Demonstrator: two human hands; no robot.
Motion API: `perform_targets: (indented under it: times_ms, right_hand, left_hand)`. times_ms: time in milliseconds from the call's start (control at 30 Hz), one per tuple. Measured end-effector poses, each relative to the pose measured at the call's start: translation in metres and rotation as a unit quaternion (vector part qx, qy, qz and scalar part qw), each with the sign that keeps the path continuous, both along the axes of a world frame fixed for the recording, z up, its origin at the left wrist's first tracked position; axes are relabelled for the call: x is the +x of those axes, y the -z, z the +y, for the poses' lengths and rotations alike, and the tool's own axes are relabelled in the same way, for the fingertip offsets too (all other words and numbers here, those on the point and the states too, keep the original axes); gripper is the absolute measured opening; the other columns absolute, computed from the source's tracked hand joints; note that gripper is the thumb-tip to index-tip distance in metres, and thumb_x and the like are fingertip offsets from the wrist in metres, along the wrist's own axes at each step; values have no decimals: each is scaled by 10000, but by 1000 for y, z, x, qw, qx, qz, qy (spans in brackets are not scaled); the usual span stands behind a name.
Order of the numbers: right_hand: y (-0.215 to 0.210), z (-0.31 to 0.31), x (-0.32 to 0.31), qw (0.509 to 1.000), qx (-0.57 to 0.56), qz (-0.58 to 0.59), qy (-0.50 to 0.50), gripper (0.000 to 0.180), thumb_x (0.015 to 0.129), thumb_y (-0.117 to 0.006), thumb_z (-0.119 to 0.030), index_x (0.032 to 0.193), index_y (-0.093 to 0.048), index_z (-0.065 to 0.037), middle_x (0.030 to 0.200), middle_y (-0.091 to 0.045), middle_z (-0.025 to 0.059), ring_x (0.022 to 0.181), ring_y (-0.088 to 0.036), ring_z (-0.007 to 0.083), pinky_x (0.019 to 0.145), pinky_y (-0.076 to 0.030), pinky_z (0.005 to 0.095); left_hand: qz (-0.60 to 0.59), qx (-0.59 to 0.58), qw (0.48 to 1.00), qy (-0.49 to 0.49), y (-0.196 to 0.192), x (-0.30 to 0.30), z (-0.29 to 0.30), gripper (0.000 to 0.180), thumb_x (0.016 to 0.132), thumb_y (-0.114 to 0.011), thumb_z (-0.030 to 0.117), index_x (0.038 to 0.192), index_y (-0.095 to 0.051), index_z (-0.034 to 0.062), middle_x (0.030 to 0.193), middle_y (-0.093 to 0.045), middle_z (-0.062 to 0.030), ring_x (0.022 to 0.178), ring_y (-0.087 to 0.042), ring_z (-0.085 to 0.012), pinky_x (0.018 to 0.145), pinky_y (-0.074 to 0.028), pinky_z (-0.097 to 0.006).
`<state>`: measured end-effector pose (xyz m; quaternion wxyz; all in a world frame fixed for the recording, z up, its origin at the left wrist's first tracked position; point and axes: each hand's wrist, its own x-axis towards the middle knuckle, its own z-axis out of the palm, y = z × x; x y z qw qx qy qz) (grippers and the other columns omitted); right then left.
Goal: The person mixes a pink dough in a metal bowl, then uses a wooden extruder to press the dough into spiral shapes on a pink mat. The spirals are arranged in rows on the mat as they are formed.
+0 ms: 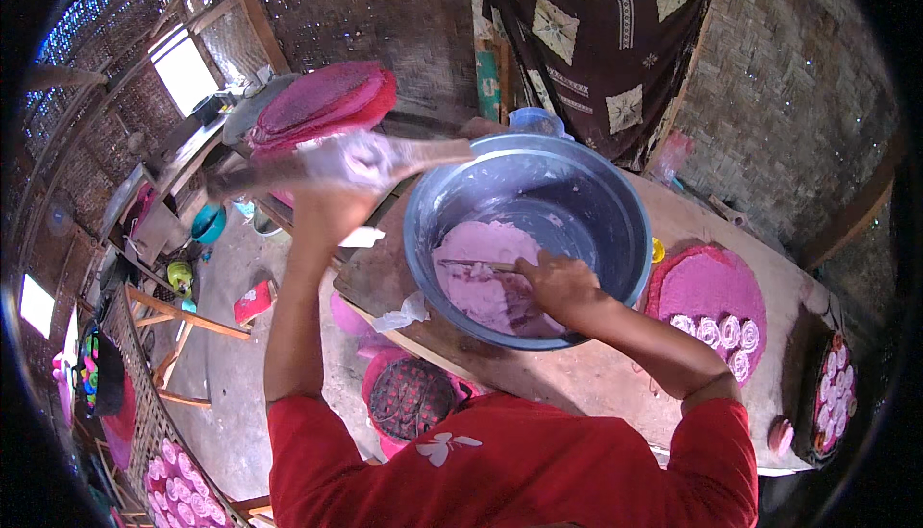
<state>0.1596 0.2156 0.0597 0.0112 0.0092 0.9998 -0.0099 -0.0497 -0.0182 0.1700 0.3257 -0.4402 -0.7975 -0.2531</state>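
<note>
Head view: right hand (562, 283) inside large blue basin (615, 191), fingers closed around thin stick-like tool (481, 265), pressed on pink dough (486, 288) at basin bottom. Left hand (332, 203) raised beside basin rim, closed around long wooden handle (433, 153) wrapped in plastic. Basin on wooden table (577, 374); near it, pink round mat (711, 288) with rolled pink-white pieces (721, 334).

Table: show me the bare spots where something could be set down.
Free: the table strip in front of the basin, up to the pink mat; also behind that mat. Crowded: the right end, with mat, rolls and dark tray.
</note>
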Motion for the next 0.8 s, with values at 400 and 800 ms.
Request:
perform_targets:
  times_ms: [400, 800]
  right_hand:
    - [-13, 16, -63, 991, 45, -27, -124, 371, 814, -587, -224, 1155, -630, -85, 862, -682, 194, 810, -682, 330, 692, -532, 462]
    - [-63, 40, 43, 965, -174, -181, -77, 419, 929, -565, -391, 1265, -597, -142, 980, -682, 188, 900, -656, 346, 741, -512, 425]
  left_hand:
    - [123, -3, 992, -4, 51, -4, 5, 283, 644, -758, 273, 808, -614, 93, 829, -604, -106, 860, -586, -337, 756, -480, -466]
    - [80, -73, 993, 52, 38, 18, 26, 293, 637, -761, 287, 713, -554, 95, 730, -506, -85, 672, -577, -306, 600, -483, -421]
